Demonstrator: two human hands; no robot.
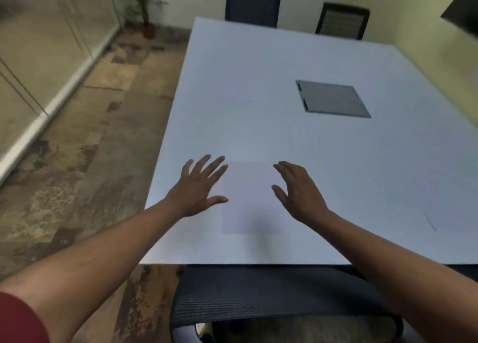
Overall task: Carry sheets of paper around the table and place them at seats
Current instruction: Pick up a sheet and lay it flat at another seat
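Note:
A white sheet of paper [249, 198] lies flat on the white table [258, 97], near its front edge above a dark mesh chair [263, 296]. My left hand [199, 185] hovers at the sheet's left edge, fingers spread, holding nothing. My right hand [297, 190] hovers at the sheet's right edge, fingers apart and slightly curled, empty too. Another sheet of paper [450, 211] lies at the table's right side, partly cut off by the frame.
A grey cable hatch [332, 99] is set into the table's middle. A second chair [341, 21] stands at the far end. A potted plant [144, 9] sits in the far left corner beside a glass wall [51, 45]. Patterned floor runs along the table's left.

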